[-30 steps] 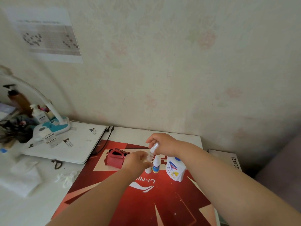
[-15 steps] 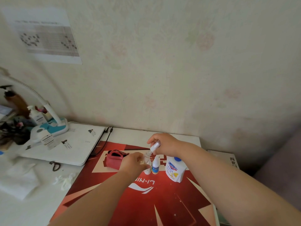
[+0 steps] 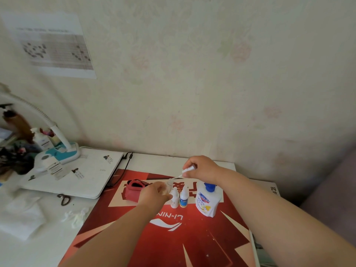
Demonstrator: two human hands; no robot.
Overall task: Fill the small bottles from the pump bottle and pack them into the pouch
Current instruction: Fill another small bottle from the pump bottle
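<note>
My left hand (image 3: 154,193) grips a small clear bottle (image 3: 169,186) upright over the red mat. Just above it, my right hand (image 3: 202,168) pinches a white spray cap (image 3: 187,169) with its thin tube angled down at the bottle's open neck. Two more small bottles stand to the right of my left hand: a white one (image 3: 175,198) and one with a blue label (image 3: 183,197). The white pump bottle (image 3: 206,200) with a blue neck stands further right. A red pouch (image 3: 133,190) lies open to the left, partly hidden by my left hand.
A red printed mat (image 3: 173,237) covers the table's near part. A white laptop (image 3: 86,174), a desk lamp (image 3: 59,149) and cluttered bottles sit at the left. Scissors (image 3: 64,199), tissues (image 3: 19,214) and a book (image 3: 269,189) at the right edge lie around.
My right hand has lifted slightly, so the cap's tube now shows above the clear bottle's neck. The camera has tilted a little; the other bottles stay put.
</note>
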